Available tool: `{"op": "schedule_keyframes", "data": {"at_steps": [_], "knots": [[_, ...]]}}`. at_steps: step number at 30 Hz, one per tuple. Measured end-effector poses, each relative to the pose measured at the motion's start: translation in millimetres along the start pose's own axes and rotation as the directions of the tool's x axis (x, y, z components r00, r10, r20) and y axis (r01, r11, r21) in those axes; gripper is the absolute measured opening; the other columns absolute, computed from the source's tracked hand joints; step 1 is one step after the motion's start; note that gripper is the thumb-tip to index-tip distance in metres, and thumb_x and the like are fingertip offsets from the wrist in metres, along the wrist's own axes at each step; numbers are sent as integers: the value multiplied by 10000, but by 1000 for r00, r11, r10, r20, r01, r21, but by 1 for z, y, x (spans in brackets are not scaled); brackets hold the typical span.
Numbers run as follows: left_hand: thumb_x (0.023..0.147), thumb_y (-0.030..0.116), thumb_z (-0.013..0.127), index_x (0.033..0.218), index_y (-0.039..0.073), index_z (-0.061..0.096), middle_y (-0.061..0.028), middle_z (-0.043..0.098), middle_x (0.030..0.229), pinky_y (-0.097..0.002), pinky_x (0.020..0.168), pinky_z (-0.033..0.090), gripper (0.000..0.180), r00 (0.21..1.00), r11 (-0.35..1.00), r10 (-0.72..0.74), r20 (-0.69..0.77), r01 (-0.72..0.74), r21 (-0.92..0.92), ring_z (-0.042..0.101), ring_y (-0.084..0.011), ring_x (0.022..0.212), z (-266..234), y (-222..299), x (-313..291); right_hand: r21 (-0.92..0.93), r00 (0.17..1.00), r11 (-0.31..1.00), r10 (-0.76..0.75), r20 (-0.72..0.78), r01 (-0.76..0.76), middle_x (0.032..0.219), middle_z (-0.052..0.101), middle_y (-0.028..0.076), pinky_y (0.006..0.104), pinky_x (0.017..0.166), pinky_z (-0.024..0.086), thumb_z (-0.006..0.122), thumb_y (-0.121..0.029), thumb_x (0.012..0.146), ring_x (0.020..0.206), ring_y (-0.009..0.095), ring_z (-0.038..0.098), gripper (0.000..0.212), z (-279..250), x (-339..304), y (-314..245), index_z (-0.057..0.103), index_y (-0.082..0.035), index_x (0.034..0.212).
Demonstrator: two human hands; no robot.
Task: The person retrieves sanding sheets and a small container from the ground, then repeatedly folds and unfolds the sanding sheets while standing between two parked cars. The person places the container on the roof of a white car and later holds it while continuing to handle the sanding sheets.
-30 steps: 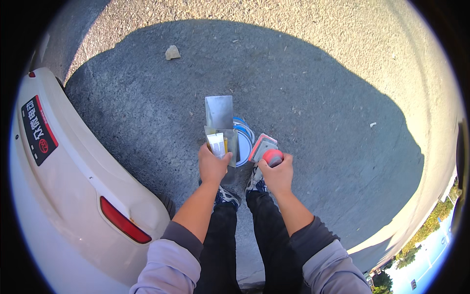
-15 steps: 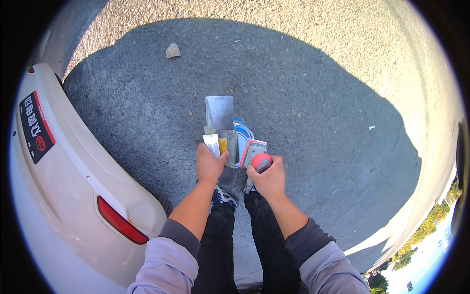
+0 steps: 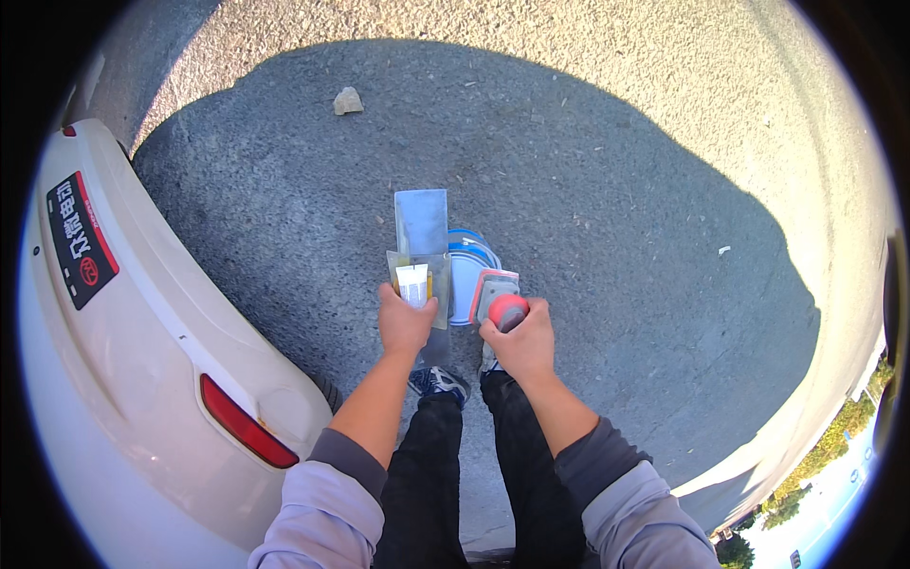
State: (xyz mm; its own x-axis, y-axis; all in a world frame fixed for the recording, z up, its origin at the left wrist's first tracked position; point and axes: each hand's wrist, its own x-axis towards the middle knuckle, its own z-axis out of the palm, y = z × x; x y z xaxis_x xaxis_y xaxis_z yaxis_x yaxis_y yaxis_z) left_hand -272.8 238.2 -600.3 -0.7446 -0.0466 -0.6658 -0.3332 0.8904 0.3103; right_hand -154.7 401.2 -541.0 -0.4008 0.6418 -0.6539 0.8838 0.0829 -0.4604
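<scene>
Above the shaded asphalt (image 3: 607, 284), both hands are loaded. By the left hand (image 3: 408, 324), a white tube (image 3: 413, 284) is pinched along with a translucent plate (image 3: 440, 275); thumb is pressed at the right side, fingers underneath are hidden. A yellow piece (image 3: 429, 284) is partly covered by the tube. Beyond them a grey-blue sheet (image 3: 422, 220) is seen; whether it is gripped in the same stack can't be told. By the right hand (image 3: 525, 346), a pink-edged block (image 3: 495, 292) is held, its red knob (image 3: 508, 308) wrapped by thumb and fingers. Block is seen overlapping the blue-rimmed tub (image 3: 464, 282); contact can't be told.

Risks: tube or yellow piece could be shed if the thumb is eased, since several thin pieces are apparently shared by one pinch. Plate could be knocked askew by the block if the hands are brought together. Toes of the left shoe (image 3: 441, 381) could be hit by a drop. White car (image 3: 152, 332) could be scuffed if the plate is swung wide left.
</scene>
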Motion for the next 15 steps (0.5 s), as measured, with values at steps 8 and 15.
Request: {"op": "schedule_keyframes", "data": {"at_steps": [8,15], "knots": [[758,249,927,1261,-49,510,-222,693,1189,-443,906,581,718,999,966,-27,-24,20,-256,736,-320,1029,-30,-36,-6,-54,992,996,-67,105,73,1237,622,241,472,890,589,891,-359,761,1060,416,704,747,26,2,-15,521,42,1271],[743,245,937,1233,-50,538,-209,708,1150,-435,904,581,698,999,973,33,34,-24,-230,737,-315,1027,-49,-26,-20,-132,986,986,-79,144,98,1268,604,237,490,926,589,878,-408,800,1096,428,689,803,44,0,-23,481,27,1348]]}}
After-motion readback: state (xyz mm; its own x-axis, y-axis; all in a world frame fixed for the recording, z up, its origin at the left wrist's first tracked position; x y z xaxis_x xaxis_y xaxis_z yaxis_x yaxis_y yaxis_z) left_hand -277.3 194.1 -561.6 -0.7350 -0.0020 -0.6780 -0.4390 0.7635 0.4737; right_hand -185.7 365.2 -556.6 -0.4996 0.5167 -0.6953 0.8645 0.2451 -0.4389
